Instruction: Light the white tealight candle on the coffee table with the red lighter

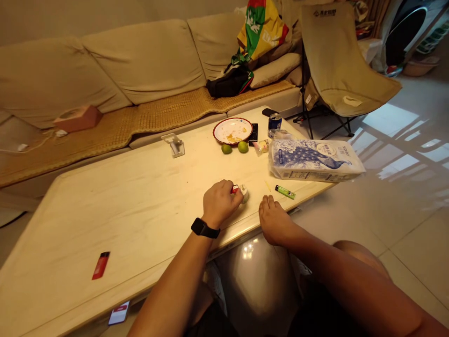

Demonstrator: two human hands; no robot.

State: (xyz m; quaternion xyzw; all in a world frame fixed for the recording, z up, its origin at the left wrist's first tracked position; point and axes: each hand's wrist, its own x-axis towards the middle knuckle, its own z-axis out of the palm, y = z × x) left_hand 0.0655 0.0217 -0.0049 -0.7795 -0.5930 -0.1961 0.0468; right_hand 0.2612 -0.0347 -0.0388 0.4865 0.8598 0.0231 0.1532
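My left hand (220, 201), with a black watch on its wrist, is closed round a red lighter (235, 189); only the lighter's end with its metal top shows. Right beside that end stands a small round white object (243, 193), which looks like a candle; whether the two touch I cannot tell. At the table's near edge my right hand (274, 220) lies with fingers out and close together, and nothing shows in it. Near its fingertips are a green lighter (285, 192) and a thin yellowish stick (268, 186).
A large tissue pack (315, 160) lies on the table (140, 201) at right. Behind are two green limes (242, 147), a food-smeared plate (224, 136) and a can (274, 122). Another red lighter (101, 266) lies at left; a white holder (174, 145) stands farther back.
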